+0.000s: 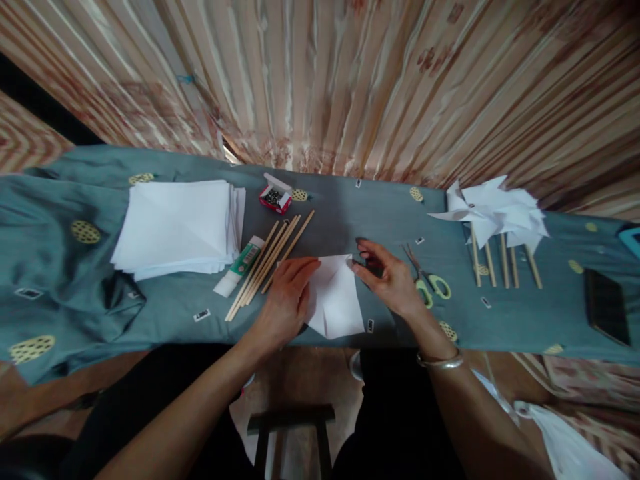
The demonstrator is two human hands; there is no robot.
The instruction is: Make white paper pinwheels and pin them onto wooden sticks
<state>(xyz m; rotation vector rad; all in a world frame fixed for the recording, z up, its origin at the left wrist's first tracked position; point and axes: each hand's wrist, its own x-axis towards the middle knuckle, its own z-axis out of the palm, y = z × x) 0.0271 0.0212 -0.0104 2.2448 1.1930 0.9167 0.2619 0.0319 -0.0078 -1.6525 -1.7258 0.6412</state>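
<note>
Where draped in pineapple-printed teal cloth (pixel 175 300), desk (pixel 540 317) before pleated curtain (pixel 320 80), glue stick (pixel 231 280) with illegible label (pixel 247 257), left hand (pixel 285 293) on white paper (pixel 339 297), grip unclear, right hand (pixel 393 280) unclenched at corner.

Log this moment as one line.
left hand: on left side of white paper | right hand: by its upper right corner, thumb and fingers apart | left of paper: wooden sticks, glue stick | right of paper: scissors

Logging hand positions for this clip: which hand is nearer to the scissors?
Right. The right hand is just left of the scissors; the left hand is farther away, at the left edge of the small white paper.
</note>
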